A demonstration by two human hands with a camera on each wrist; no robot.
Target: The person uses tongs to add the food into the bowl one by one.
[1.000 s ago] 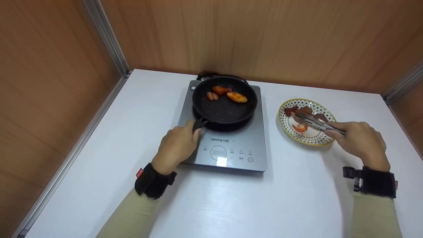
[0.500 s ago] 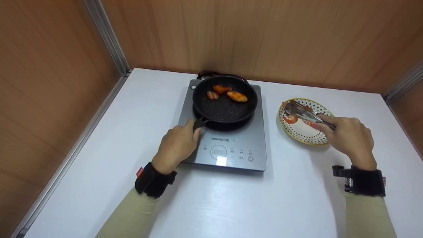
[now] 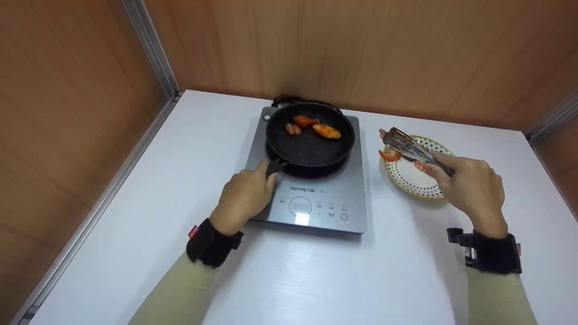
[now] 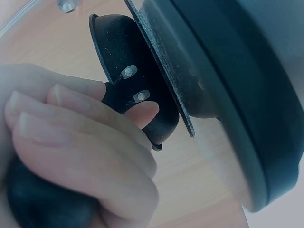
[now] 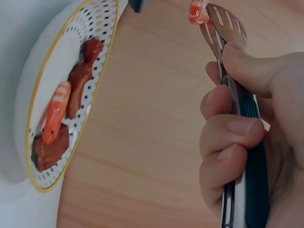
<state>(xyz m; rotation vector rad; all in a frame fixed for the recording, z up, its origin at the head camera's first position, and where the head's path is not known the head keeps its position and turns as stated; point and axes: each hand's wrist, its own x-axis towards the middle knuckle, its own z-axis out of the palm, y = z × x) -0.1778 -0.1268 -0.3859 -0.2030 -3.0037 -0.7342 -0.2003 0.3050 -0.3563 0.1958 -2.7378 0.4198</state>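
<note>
My left hand (image 3: 244, 194) grips the black handle (image 3: 273, 167) of a frying pan (image 3: 311, 151) on the cooktop. In the left wrist view, fingers (image 4: 90, 142) curl round the handle. In the pan lie a drumstick-like piece (image 3: 305, 121), a golden-brown piece (image 3: 327, 132) and a small striped reddish piece (image 3: 293, 129). My right hand (image 3: 475, 187) holds metal tongs (image 3: 413, 150) over the plate's left rim. An orange-red shrimp (image 5: 196, 12) is pinched between the tong tips. On the dotted plate (image 3: 415, 180) lie another shrimp (image 5: 56, 111) and several brown meat pieces (image 5: 80, 85).
The grey induction cooktop (image 3: 264, 135), with its touch controls facing me, stands on a white table (image 3: 289, 275). A black cord (image 3: 289, 99) lies behind the pan. Wood panels (image 3: 361, 54) close off the back and sides.
My right hand has moved left with the tongs, lifting the shrimp from the plate to above its left rim. My left hand keeps its hold on the pan handle.
</note>
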